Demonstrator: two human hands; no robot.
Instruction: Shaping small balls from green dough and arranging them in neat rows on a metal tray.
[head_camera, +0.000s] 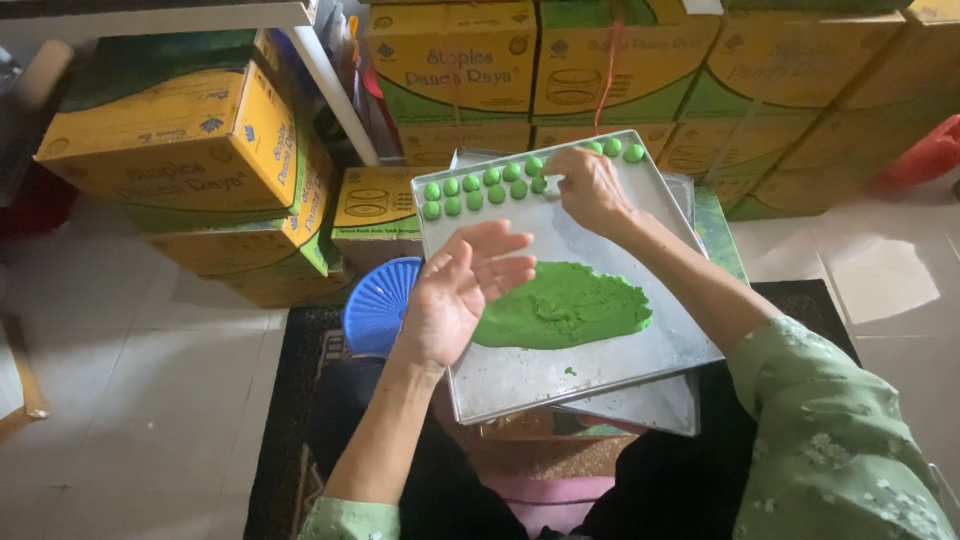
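- The right hand (590, 188) reaches to the upper middle of the frame, its fingertips drawn together at a small green dough ball (540, 184) in the lower of two rows; whether they pinch it or only touch it cannot be told.
- The rows of green dough balls (480, 188) run along the far edge of a metal tray (520, 380), from its upper left corner toward the upper right.
- The left hand (462, 290) hovers palm up over the tray's left side at the centre of the frame, fingers spread apart and holding nothing.
- A flattened mass of green dough (565, 305) lies in the middle of the tray, just right of the left hand.
- A blue plastic stool (378, 305) shows under the tray's left edge.
- Yellow and green cardboard boxes (180, 150) are stacked across the top of the frame.
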